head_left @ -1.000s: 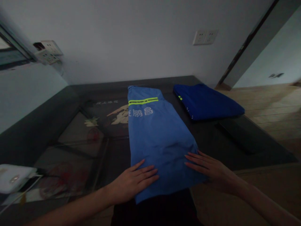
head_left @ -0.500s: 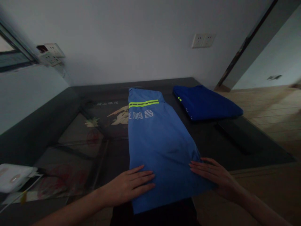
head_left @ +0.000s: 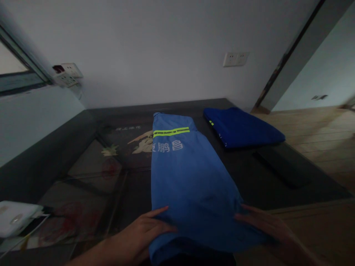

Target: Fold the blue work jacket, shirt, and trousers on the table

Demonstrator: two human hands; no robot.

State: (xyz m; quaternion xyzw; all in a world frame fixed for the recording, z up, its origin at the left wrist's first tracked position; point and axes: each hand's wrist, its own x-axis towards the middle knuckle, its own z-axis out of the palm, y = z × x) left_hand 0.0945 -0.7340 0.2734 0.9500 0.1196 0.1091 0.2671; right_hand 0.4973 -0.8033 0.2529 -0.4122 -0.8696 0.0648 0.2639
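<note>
A light blue work jacket (head_left: 188, 177) lies folded lengthwise on the dark table, with a yellow-green reflective stripe and white lettering near its far end. At its near left corner, my left hand (head_left: 146, 231) grips the cloth, index finger on top and the other fingers partly curled at the edge. My right hand (head_left: 266, 225), smeared by motion, holds the near right edge, with cloth lying between its fingers. The near hem between both hands is bent and raised off the table edge. A second, darker blue folded garment (head_left: 244, 127) rests to the right, untouched.
A dark flat object (head_left: 281, 168) lies on the right of the table (head_left: 313, 181). At the left edge sits a white device (head_left: 19, 218) with a cable. Wall sockets (head_left: 235, 59) are above the back edge, and a power strip (head_left: 66, 77) hangs in the corner.
Both hands have moved a little nearer to me. My left hand has gone from lying flat to gripping the jacket's corner, and the near hem has lifted and curled. The view has tilted up slightly.
</note>
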